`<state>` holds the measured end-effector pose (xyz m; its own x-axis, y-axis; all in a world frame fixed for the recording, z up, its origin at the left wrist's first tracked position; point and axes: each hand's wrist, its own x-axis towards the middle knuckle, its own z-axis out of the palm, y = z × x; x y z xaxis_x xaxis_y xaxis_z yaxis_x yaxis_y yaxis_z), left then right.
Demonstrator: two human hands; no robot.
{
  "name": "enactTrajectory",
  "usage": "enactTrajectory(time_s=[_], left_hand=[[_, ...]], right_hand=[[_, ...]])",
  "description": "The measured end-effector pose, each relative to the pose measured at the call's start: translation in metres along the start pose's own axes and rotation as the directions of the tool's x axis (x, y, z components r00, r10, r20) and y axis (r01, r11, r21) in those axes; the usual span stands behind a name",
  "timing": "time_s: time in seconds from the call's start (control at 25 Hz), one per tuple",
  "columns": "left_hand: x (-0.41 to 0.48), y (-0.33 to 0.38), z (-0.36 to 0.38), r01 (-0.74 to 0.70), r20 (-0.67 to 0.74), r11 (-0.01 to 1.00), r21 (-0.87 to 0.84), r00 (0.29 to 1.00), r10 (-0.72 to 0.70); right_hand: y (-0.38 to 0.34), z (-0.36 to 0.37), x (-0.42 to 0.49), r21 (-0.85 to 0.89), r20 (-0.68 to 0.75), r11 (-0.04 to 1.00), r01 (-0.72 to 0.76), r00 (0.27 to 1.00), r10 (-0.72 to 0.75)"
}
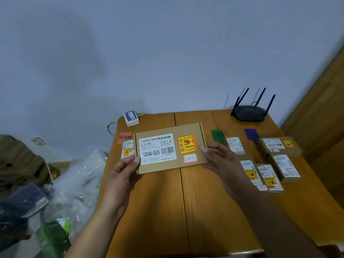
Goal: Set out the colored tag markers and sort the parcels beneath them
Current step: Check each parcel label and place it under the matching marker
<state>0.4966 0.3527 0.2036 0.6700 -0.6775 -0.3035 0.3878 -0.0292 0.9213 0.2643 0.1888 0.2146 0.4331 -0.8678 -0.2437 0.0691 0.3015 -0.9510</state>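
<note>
I hold a flat cardboard parcel (pixel 170 148) up over the wooden table (pixel 204 211), its white label and red fragile sticker facing me. My left hand (pixel 123 173) grips its left edge and my right hand (pixel 218 158) grips its right edge. Three tag markers lie along the far side of the table: a pink one (pixel 125 137) at the left, a green one (pixel 217 135) in the middle, a purple one (pixel 251 134) at the right. One parcel (pixel 127 148) lies under the pink tag, partly hidden. Several parcels (pixel 268 164) lie below the green and purple tags.
A black router (pixel 250 112) with antennas stands at the table's back right. A small white and blue box (pixel 131 118) sits on the back left corner. Left of the table is a heap of plastic wrap (pixel 78 183), bags and a cardboard box. A wooden panel rises at the right.
</note>
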Motion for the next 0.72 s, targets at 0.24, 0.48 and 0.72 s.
enactTrajectory(time_s=[0.24, 0.48, 0.72], left_hand=[[0.006, -0.038, -0.022, 0.032, -0.013, 0.995, 0.096, 0.999, -0.031], [0.019, -0.074, -0.064, 0.134, -0.115, 0.985, 0.106, 0.986, -0.122], [0.033, -0.100, -0.078, 0.210, -0.114, 0.964, 0.161, 0.975, -0.193]], right_hand=[[0.040, 0.009, 0.012, -0.084, -0.025, 0.987, -0.140, 0.990, 0.138], [0.085, 0.033, 0.014, -0.147, -0.051, 0.954, -0.260, 0.965, 0.256], [0.111, 0.034, 0.014, -0.157, -0.113, 0.930, -0.333, 0.941, 0.318]])
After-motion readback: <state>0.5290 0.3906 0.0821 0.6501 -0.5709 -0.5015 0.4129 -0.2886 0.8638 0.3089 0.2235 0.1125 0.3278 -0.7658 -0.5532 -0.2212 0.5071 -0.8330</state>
